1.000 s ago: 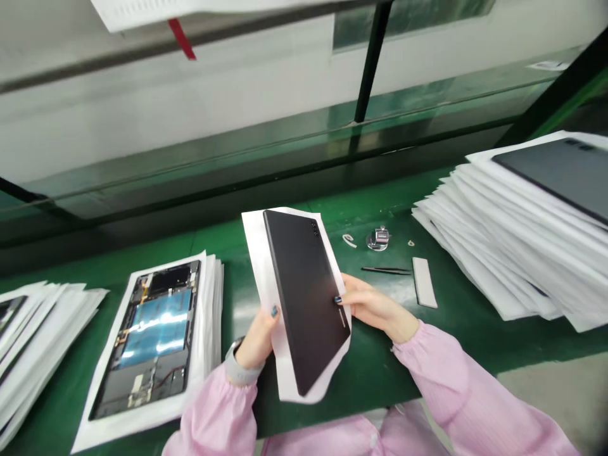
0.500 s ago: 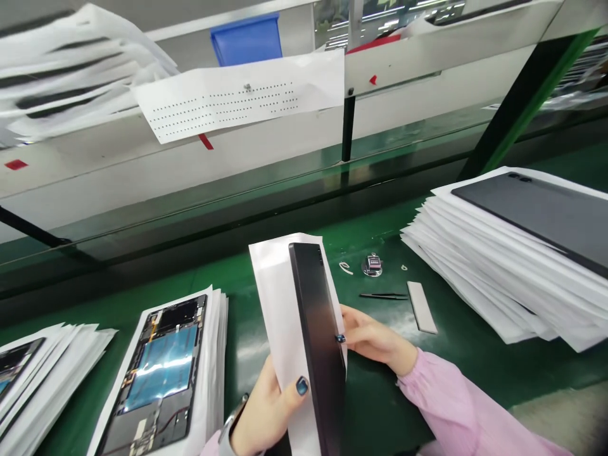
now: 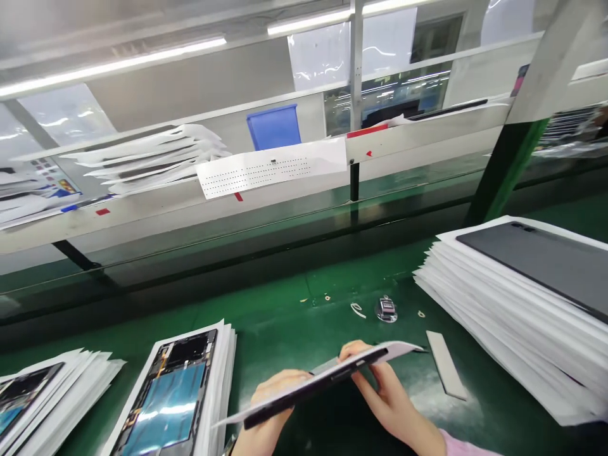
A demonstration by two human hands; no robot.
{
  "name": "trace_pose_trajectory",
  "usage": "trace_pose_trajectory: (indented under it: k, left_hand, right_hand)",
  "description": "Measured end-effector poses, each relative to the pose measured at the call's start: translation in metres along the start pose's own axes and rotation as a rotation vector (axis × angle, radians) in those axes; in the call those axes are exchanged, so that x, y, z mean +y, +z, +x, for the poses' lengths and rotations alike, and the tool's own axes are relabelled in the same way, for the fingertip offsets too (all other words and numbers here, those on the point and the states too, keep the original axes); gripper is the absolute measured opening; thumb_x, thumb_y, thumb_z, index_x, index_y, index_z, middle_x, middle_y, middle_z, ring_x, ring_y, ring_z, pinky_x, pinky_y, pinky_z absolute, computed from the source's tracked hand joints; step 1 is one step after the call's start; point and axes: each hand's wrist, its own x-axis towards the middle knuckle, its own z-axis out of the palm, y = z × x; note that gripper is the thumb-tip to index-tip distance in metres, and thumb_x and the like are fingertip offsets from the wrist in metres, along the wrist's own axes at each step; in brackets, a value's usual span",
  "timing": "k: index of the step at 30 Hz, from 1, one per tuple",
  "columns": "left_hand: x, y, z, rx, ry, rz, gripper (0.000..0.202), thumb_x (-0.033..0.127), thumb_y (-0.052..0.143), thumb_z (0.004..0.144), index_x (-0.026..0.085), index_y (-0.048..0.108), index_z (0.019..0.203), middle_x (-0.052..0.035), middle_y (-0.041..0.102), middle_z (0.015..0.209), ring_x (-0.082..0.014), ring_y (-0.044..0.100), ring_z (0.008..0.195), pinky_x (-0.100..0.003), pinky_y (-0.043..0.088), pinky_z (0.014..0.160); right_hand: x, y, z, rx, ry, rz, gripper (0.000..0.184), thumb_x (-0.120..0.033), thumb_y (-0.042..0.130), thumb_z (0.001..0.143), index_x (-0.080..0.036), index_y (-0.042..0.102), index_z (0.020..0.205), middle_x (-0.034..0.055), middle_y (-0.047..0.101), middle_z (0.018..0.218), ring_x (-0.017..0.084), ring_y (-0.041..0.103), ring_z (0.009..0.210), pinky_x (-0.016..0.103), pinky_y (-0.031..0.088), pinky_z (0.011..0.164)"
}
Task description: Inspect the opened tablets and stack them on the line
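Left hand (image 3: 266, 432), right hand (image 3: 390, 394) curled

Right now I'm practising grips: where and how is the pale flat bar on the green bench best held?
Probably pinch the pale flat bar across its long edges, mid-length, coming from above: it lies flat and narrow, with both edges exposed there. The stack of white sheets to its right likely makes a low approach tighter.

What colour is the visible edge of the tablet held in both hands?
Black: the tablet shows its edge best in the head view.
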Motion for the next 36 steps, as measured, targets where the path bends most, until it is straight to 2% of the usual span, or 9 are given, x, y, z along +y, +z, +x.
trace_pose_trajectory:
  k: [3, 9, 20, 23, 25, 28, 30, 33, 36]
  left_hand:
    - [0.011, 0.005, 0.004, -0.072, 0.062, -0.006, 0.038, 0.064, 0.074, 0.070, 0.027, 0.083, 0.075, -0.0138, 0.078, 0.089, -0.0369, 0.069, 0.092, -0.045, 0.054, 0.089]
    - [0.019, -0.003, 0.014, -0.271, 0.143, 0.052, 0.034, 0.060, 0.070, 0.078, 0.029, 0.084, 0.082, -0.0138, 0.080, 0.089, -0.0351, 0.072, 0.087, -0.044, 0.056, 0.083]
    - [0.006, -0.015, 0.013, -0.328, 0.102, 0.128, 0.037, 0.057, 0.065, 0.084, 0.026, 0.083, 0.091, -0.0137, 0.079, 0.101, -0.0355, 0.071, 0.097, -0.046, 0.053, 0.091]
    - [-0.006, -0.019, 0.008, -0.195, 0.012, 0.113, 0.039, 0.061, 0.075, 0.072, 0.024, 0.083, 0.081, -0.0124, 0.080, 0.088, -0.0354, 0.072, 0.090, -0.046, 0.053, 0.091]
    - [-0.018, -0.021, 0.003, 0.060, -0.050, 0.064, 0.041, 0.064, 0.080, 0.064, 0.023, 0.079, 0.069, -0.0094, 0.079, 0.075, -0.0331, 0.072, 0.082, -0.046, 0.054, 0.090]
    - [-0.030, -0.021, -0.004, 0.229, -0.193, -0.105, 0.050, 0.063, 0.086, 0.053, 0.020, 0.077, 0.076, -0.0081, 0.079, 0.080, -0.0328, 0.072, 0.085, -0.043, 0.057, 0.082]
    - [-0.030, -0.019, -0.007, 0.229, -0.333, -0.212, 0.053, 0.059, 0.090, 0.048, 0.019, 0.074, 0.078, -0.0069, 0.079, 0.077, -0.0320, 0.073, 0.077, -0.041, 0.059, 0.071]
    - [-0.025, -0.015, -0.009, 0.172, -0.493, -0.268, 0.053, 0.050, 0.095, 0.043, 0.018, 0.070, 0.078, -0.0053, 0.077, 0.069, -0.0312, 0.074, 0.067, -0.037, 0.058, 0.058]
    - [-0.025, -0.014, -0.008, 0.120, -0.597, -0.289, 0.055, 0.045, 0.097, 0.040, 0.018, 0.070, 0.080, -0.0049, 0.077, 0.066, -0.0332, 0.075, 0.067, -0.038, 0.059, 0.058]
  right_hand:
    - [-0.010, 0.000, 0.004, -0.019, -0.079, -0.053, 0.021, -0.032, 0.063, 0.092, -0.025, 0.070, 0.111, 0.0118, 0.072, 0.103, 0.033, 0.067, 0.107, 0.044, 0.058, 0.092]
    - [-0.022, 0.002, 0.011, -0.093, -0.258, -0.208, 0.027, -0.013, 0.053, 0.094, -0.027, 0.063, 0.115, 0.0087, 0.070, 0.103, 0.025, 0.070, 0.097, 0.034, 0.059, 0.087]
    - [-0.017, 0.004, 0.008, -0.117, -0.229, -0.173, 0.022, -0.017, 0.053, 0.095, -0.027, 0.065, 0.112, 0.0100, 0.071, 0.100, 0.027, 0.070, 0.093, 0.035, 0.060, 0.082]
    - [-0.005, 0.000, -0.001, -0.057, -0.104, -0.205, 0.021, -0.028, 0.062, 0.092, -0.025, 0.069, 0.111, 0.0118, 0.073, 0.100, 0.031, 0.070, 0.096, 0.042, 0.059, 0.086]
    - [-0.003, -0.004, -0.003, -0.043, 0.045, -0.185, 0.029, -0.037, 0.071, 0.086, -0.025, 0.071, 0.112, 0.0124, 0.074, 0.100, 0.033, 0.069, 0.097, 0.045, 0.058, 0.087]
    - [-0.014, -0.010, 0.003, -0.157, 0.249, 0.069, 0.042, -0.049, 0.073, 0.082, -0.023, 0.071, 0.115, 0.0132, 0.073, 0.108, 0.033, 0.070, 0.100, 0.047, 0.057, 0.088]
    - [-0.023, -0.012, 0.009, -0.200, 0.336, 0.294, 0.047, -0.054, 0.072, 0.081, -0.023, 0.070, 0.115, 0.0124, 0.073, 0.110, 0.033, 0.069, 0.103, 0.047, 0.055, 0.093]
    - [-0.023, -0.013, 0.011, -0.024, 0.475, 0.480, 0.044, -0.051, 0.079, 0.074, -0.023, 0.069, 0.106, 0.0091, 0.074, 0.101, 0.031, 0.070, 0.097, 0.046, 0.055, 0.091]
    - [-0.013, -0.014, 0.004, 0.108, 0.544, 0.550, 0.050, -0.048, 0.086, 0.062, -0.023, 0.066, 0.100, 0.0080, 0.074, 0.095, 0.030, 0.071, 0.089, 0.046, 0.056, 0.085]
